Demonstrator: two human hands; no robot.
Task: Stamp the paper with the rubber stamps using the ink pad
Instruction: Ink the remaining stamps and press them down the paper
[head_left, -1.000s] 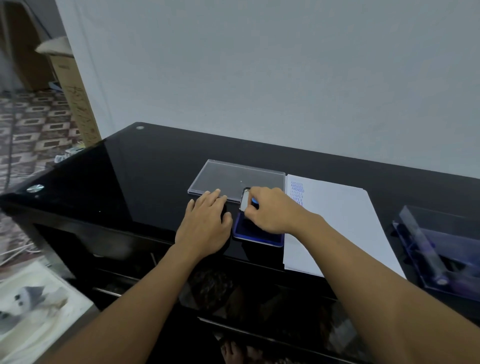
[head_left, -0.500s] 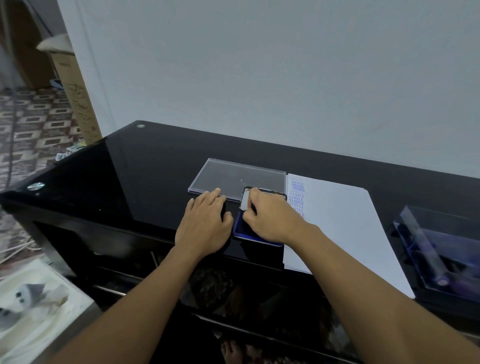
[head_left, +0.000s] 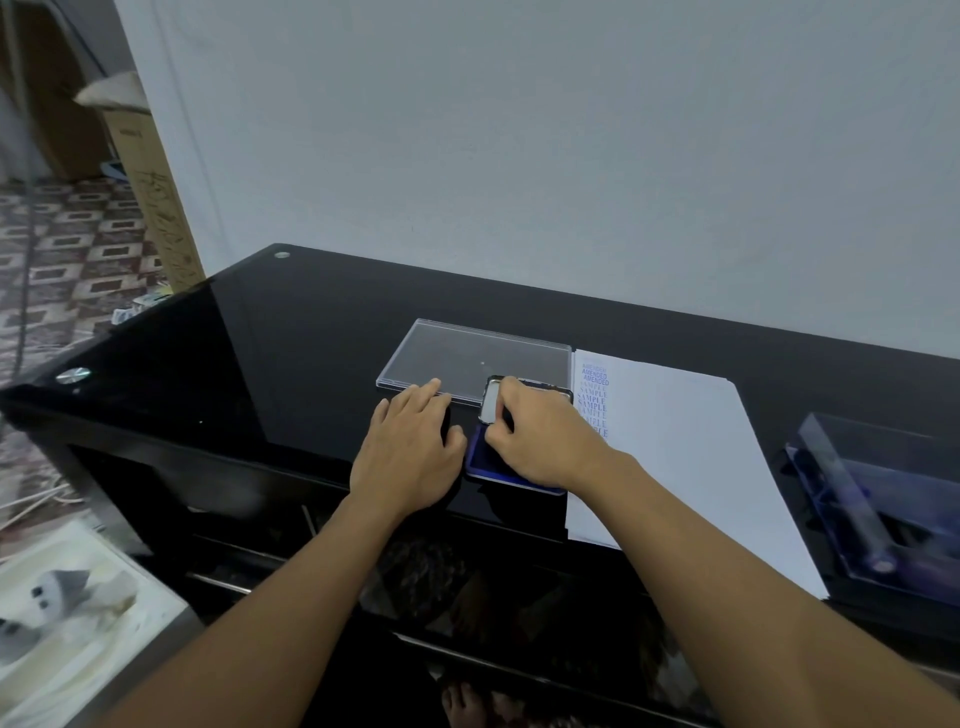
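Nearest, by the front edge of the glossy black glass table (head_left: 260, 364), left hand (head_left: 408, 452) flat on the surface, fingers straight, grip spread and holding nothing. Just beside it, toward the right edge, dark blue rectangular ink pad (head_left: 480, 460), mostly covered by right hand (head_left: 543, 439), grip curled and pinching small pale rubber stamp (head_left: 490, 408) at the pad's far end; contact with the ink not discernible. Next along, white sheet of paper (head_left: 691, 467) reaching the front edge, blue stamped lines (head_left: 595, 392) down its margin nearest the pad. At the right edge, clear plastic box (head_left: 883, 493). Farther back, clear flat plastic lid (head_left: 467, 353), left fingertips at its near edge.
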